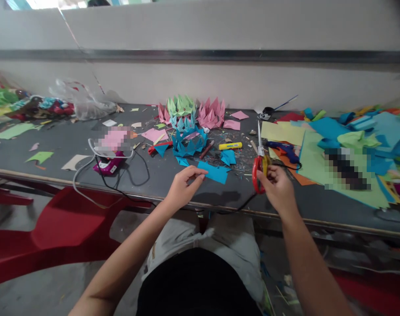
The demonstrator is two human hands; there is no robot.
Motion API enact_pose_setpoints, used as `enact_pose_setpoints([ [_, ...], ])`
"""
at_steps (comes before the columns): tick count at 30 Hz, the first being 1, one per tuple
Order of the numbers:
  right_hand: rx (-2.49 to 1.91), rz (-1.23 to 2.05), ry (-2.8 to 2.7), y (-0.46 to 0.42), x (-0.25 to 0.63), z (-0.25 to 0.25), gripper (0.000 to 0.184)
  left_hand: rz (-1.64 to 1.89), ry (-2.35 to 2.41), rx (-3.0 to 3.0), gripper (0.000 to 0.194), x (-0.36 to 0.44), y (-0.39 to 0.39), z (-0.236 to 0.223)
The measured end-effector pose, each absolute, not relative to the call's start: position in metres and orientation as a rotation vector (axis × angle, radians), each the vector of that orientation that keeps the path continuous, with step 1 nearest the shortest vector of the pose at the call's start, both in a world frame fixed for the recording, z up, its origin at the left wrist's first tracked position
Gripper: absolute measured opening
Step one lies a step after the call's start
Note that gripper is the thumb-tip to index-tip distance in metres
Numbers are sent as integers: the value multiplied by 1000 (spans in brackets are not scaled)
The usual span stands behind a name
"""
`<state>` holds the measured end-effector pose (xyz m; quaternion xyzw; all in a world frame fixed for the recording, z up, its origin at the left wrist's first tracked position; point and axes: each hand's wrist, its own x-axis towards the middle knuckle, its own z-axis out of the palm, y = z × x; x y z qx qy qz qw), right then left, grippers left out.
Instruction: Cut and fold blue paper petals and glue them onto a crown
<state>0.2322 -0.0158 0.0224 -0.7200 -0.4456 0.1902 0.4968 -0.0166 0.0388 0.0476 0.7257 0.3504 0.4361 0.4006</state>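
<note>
My left hand (181, 186) pinches the near end of a blue paper piece (214, 172) over the front of the grey table (71, 149). Fingers of my right hand (276, 186) are through the red handles of a pair of scissors (259, 162), whose blades point away from me and look closed. Behind the blue piece stand folded paper crowns: a blue one (188, 142), a green one (181, 105) and pink ones (211, 113). A yellow glue stick (230, 145) and small blue scraps (228, 157) lie between them and my hands.
A blue glue gun (283, 150) lies on a heap of green, blue and orange paper sheets (318, 162) at the right. A pink device with a white cable (108, 166) sits at the left, beside a red plastic chair (64, 228). A plastic bag (84, 103) rests by the wall.
</note>
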Motion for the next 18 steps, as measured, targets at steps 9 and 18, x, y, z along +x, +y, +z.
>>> enact_pose_setpoints([
  [9,-1038,1248,-787,-7,157,34,43,1125,845,1715,13,-6,37,59],
  [18,-1030,1383,-878,-13,155,40,43,1101,764,1753,14,-11,38,57],
])
